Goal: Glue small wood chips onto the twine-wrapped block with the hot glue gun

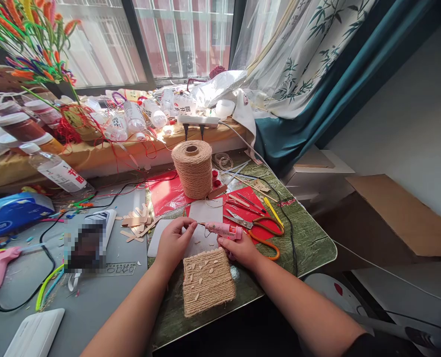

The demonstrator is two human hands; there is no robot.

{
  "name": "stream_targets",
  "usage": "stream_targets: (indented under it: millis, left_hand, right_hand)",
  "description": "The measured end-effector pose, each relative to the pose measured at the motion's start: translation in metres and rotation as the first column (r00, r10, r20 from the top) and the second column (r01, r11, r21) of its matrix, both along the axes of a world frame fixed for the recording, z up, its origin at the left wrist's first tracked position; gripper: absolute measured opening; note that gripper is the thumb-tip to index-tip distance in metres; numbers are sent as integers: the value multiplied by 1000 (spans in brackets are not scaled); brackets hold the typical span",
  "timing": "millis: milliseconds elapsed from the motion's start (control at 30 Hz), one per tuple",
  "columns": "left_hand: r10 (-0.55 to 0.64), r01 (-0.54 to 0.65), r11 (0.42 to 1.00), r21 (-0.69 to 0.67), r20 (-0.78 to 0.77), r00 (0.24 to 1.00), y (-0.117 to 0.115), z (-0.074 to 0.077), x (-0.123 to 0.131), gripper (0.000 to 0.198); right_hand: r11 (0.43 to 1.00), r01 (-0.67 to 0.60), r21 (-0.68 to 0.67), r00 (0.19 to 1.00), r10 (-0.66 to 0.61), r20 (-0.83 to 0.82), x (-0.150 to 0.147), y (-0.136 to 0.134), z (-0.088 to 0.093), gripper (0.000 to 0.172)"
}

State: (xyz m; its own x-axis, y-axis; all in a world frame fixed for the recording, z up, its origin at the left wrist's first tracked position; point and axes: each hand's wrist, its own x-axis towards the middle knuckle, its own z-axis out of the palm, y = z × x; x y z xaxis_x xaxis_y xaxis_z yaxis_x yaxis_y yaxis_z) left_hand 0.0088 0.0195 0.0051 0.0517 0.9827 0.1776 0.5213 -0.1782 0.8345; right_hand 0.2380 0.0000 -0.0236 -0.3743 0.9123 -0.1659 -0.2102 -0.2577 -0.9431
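Left hand point(175, 239), angled inward: thumb and forefinger meet near the front of a pink glue gun point(222, 229); what they hold is indistinct. Right hand point(241, 249): fingers wrap the gun. Nearer than these fingers, a twine-covered panel point(215, 288) lies beside the front edge of the green tabletop point(311, 243); scissors point(249, 225) lie rightward.
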Motion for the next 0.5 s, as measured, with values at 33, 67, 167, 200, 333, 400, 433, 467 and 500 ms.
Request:
stream_targets:
  millis: [33,67,167,200,333,400,433,467,500]
  left_hand:
    - [0,0,1000,1,1,1000,0,0,0,27]
    - [1,-1,1000,2,0,1000,0,0,0,27]
    - [10,-10,1000,-4,-6,1000,-1,0,0,26]
    - [13,-13,1000,-8,-7,1000,-1,0,-1,26]
    - [16,-16,1000,-17,3,1000,-1,0,-1,27]
    - [14,-14,1000,-19,12,1000,0,-1,-1,27]
    - [13,-13,1000,-20,15,1000,0,-1,-1,26]
    - [12,-11,1000,-22,17,1000,0,-1,-1,26]
    - [10,-10,1000,-24,19,1000,0,-2,-1,26]
  right_hand:
    - [1000,-3,-1,1000,3,-4,0,0,0,43]
    - [1000,-3,-2,1000,3,-13,0,0,0,44]
    - [1000,-12,12,999,12,-40,-1,1,0,44]
    - [1000,-14,20,999,15,-47,-1,1,0,45]
    - [1000,4,14,998,-3,-55,-2,1,-3,45]
    - [1000,4,10,998,-3,-56,-2,1,-3,46]
    - [1000,-2,12,998,3,-59,-2,1,-2,47]
    - [1000,-7,17,998,8,-63,-2,1,-2,47]
    - [1000,-11,26,998,12,-65,-2,1,-1,47]
